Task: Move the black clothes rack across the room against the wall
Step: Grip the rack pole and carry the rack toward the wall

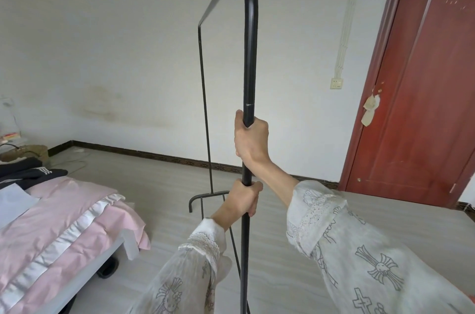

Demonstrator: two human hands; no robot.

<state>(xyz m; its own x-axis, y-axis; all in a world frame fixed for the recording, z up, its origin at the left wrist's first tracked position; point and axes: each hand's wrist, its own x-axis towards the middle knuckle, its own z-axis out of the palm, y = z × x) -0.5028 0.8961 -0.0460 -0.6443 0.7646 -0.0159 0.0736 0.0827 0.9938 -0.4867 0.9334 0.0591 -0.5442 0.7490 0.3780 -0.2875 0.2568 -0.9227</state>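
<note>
The black clothes rack [250, 56] stands in front of me, empty, seen end-on. Its near upright runs up the middle of the view and bends over at the top into the hanging bar. The far upright and a curved foot [205, 198] stand on the floor further off. My right hand [250, 139] is wrapped around the near upright at about chest height. My left hand [243, 198] grips the same upright just below it. The near foot is out of view below.
A bed with a pink and white quilt [64, 223] and dark clothes fills the lower left. A red-brown door [416, 108] stands at the right. The white wall [128, 56] with dark skirting lies ahead, a wall socket [336, 83] near the door. Pale floor [164, 180] lies between.
</note>
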